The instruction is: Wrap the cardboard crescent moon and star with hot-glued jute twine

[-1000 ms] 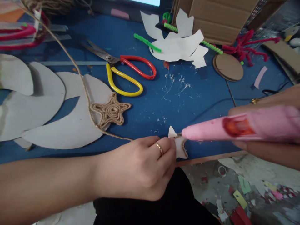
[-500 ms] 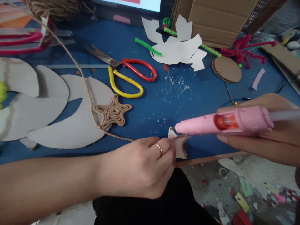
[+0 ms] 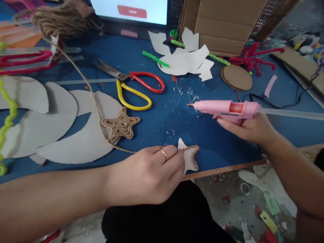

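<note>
My left hand [image 3: 154, 173] pinches a small white star cutout [image 3: 189, 158] at the table's front edge. Brown twine [image 3: 87, 81] runs from a ball at the back left to my left fingers and lines part of the star's edge. My right hand [image 3: 253, 130] is wrapped round a pink glue gun [image 3: 220, 106], its metal tip pointing left above the blue table, apart from the star. A finished-looking twine star [image 3: 122, 125] lies left of my left hand, on grey curved card pieces [image 3: 83, 145].
Scissors [image 3: 121, 77] with red and yellow handles lie at centre left. White paper cutouts [image 3: 187, 60], a round cardboard piece [image 3: 236, 77] and a cardboard box [image 3: 225, 27] are farther back. A screen [image 3: 131, 10] stands behind. Scraps litter the floor.
My right hand has drawn the glue gun up and away from the star. My left hand still pinches the star. The whole view has shifted slightly.
</note>
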A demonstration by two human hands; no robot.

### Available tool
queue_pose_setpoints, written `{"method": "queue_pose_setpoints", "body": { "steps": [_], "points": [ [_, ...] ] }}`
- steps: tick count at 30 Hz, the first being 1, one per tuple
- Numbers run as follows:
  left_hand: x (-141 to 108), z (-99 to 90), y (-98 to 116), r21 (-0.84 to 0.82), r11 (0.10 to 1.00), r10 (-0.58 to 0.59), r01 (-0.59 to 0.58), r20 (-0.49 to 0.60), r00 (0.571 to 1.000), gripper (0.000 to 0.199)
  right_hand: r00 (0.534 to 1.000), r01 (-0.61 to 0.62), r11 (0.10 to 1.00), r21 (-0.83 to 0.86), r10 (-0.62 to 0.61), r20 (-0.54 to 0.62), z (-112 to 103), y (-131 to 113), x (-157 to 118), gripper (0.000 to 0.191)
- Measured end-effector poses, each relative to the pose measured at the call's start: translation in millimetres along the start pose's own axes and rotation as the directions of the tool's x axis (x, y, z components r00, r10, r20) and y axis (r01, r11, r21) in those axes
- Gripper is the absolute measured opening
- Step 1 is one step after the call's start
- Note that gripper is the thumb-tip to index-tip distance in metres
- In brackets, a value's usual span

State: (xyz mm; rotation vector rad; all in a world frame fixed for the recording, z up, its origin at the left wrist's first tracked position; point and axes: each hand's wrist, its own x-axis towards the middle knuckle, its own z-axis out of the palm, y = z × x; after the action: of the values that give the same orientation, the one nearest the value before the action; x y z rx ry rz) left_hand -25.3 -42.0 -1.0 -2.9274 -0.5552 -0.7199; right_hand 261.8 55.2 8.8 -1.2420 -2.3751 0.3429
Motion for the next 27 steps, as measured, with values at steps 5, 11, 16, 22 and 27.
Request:
{"method": "queue_pose_setpoints", "body": {
  "steps": [5, 11, 16, 22, 27],
  "points": [
    [1, -0.8, 0, 0.010, 1.000, -0.009, 0.009, -0.021, 1.000, 0.018, 0.996, 0.084, 0.993, -0.083, -0.085, -0.011, -2, 8, -19, 0.026],
    [3, -3.9, -3, -0.043, 0.996, -0.080, 0.082, 0.033, 0.996, 0.027, 0.897, 0.055, 0.996, -0.069, -0.080, -0.435, -2, -13, -71, 0.005],
    [4, 0.0, -5, -0.118, 0.978, -0.165, 0.169, 0.043, 0.985, 0.036, 0.916, 0.382, 0.905, -0.186, -0.398, -0.052, 22, -67, -72, 0.027],
    [3, 2.2, -10, -0.194, 0.966, -0.159, 0.170, 0.071, 0.985, 0.032, 0.868, 0.470, 0.847, -0.248, -0.495, -0.047, 45, -81, -61, 0.033],
    [7, -5.3, -14, -0.202, 0.967, -0.140, 0.153, 0.077, 0.987, 0.031, 0.849, 0.510, 0.813, -0.282, -0.528, 0.015, 50, -74, -71, 0.042]
  ]
}}
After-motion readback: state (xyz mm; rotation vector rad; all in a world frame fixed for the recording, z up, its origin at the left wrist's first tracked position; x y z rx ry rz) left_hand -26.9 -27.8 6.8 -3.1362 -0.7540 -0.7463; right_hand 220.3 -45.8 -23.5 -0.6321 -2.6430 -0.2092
